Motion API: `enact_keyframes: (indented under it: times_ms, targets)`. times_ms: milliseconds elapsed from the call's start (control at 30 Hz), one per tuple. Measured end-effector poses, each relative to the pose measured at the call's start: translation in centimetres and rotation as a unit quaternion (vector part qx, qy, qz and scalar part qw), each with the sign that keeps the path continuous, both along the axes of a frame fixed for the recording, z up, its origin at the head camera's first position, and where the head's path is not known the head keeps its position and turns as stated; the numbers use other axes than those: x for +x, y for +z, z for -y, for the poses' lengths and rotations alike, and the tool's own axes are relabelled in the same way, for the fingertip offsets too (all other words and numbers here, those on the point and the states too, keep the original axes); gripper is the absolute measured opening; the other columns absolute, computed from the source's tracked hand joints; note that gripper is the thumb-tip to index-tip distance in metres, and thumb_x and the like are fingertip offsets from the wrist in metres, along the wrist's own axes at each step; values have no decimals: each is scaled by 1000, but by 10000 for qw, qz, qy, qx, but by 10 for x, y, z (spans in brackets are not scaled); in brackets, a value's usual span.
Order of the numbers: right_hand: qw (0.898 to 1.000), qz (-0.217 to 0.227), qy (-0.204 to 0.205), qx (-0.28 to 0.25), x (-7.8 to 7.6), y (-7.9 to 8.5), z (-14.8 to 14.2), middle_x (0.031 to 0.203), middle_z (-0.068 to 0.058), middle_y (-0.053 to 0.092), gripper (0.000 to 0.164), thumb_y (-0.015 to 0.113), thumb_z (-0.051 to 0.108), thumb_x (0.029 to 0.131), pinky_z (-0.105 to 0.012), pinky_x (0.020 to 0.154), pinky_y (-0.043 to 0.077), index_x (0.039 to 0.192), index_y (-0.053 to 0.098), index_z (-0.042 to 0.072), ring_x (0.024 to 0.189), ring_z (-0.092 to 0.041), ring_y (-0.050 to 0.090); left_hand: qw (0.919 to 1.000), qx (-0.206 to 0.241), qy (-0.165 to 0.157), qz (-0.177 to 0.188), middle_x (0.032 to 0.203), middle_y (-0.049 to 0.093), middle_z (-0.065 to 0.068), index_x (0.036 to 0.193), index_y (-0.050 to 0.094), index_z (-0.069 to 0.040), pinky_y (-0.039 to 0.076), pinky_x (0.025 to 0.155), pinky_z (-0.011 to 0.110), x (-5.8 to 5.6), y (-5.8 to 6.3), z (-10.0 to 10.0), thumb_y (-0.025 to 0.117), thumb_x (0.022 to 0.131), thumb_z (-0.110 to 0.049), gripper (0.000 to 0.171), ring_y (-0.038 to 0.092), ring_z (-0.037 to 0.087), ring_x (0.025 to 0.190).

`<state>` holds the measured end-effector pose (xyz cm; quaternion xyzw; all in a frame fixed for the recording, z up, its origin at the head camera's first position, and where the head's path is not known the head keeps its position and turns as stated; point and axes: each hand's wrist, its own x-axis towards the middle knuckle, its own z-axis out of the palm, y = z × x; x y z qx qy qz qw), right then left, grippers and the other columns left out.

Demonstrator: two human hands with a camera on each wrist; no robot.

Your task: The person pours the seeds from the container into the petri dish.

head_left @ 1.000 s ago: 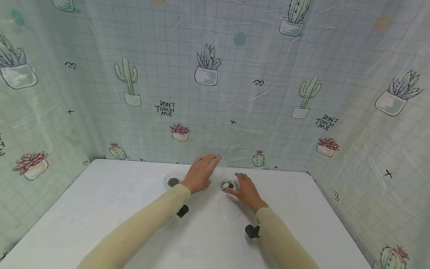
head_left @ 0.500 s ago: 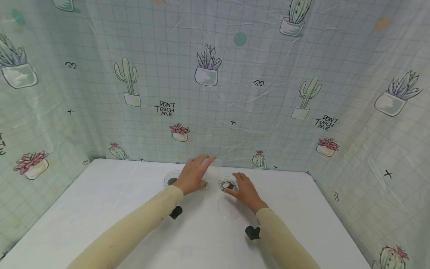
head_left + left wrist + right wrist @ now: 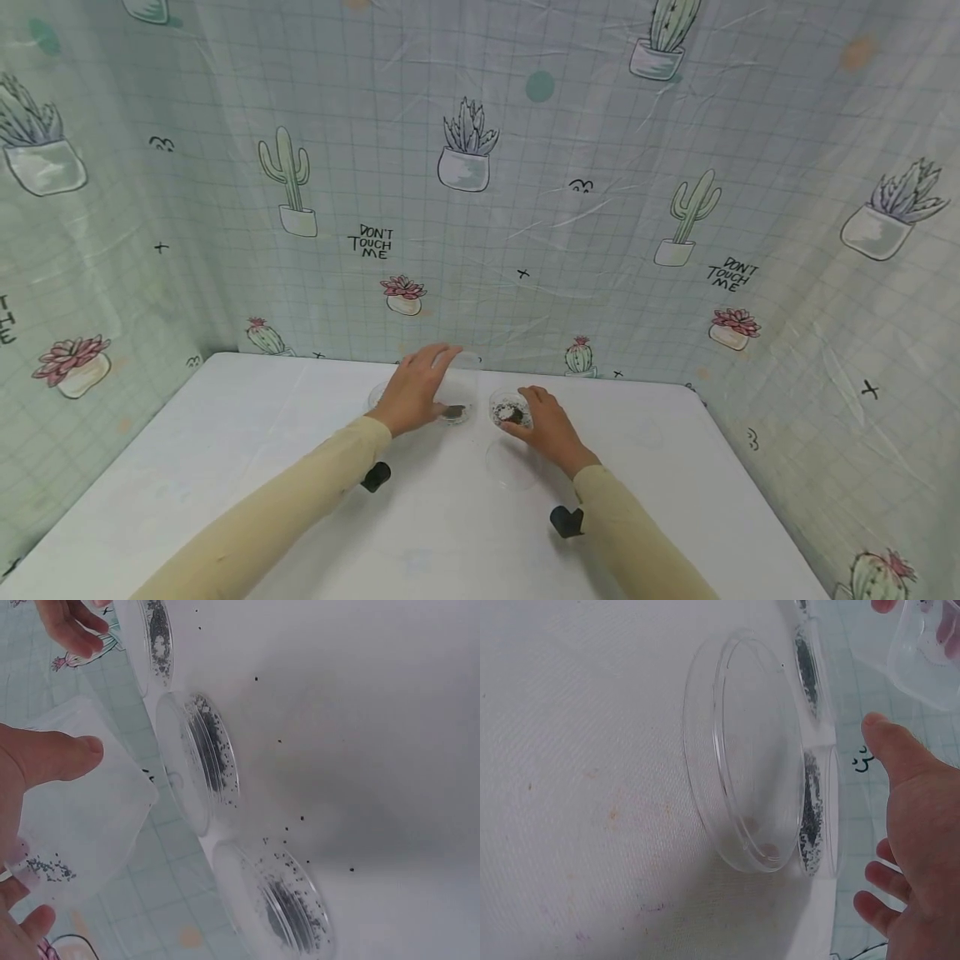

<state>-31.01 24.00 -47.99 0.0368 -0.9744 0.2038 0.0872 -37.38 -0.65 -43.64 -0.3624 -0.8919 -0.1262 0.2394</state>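
My left hand (image 3: 415, 396) holds a clear plastic container (image 3: 97, 802) above the dishes. Its thumb presses one side and its fingers the other, and dark grains lie inside. Below it sits the middle petri dish (image 3: 454, 414), with dark grains heaped in it. The left petri dish (image 3: 289, 915), also holding grains, is partly covered by this hand in the head view. Beside the right petri dish (image 3: 508, 411), with dark and white contents, my right hand (image 3: 551, 429) has its thumb and fingers spread loosely around the near right side, gripping nothing.
A clear round lid or dish (image 3: 742, 750) lies on the white table (image 3: 465, 517) in front of the right dish. Several dark grains are scattered near the dishes. A cactus-print curtain (image 3: 375, 167) stands behind the table and along both sides.
My left hand has moved left with the clear container, from near the right dish to over the middle one, uncovering more of the middle dish. The right hand has stayed almost still.
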Motion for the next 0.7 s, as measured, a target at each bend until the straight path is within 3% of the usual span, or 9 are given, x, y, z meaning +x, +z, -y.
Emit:
enact_keyframes:
  times_ms: [700]
  targets:
    - [9998, -6, 106, 192, 1, 2, 6, 136, -7, 43, 72, 66, 50, 77, -43, 104, 39, 134, 42, 14, 126, -26, 42, 9994, 174, 190, 231, 136, 42, 6, 140, 29, -18, 40, 97, 44, 3, 4, 25, 85, 59, -28, 99, 38, 23, 128]
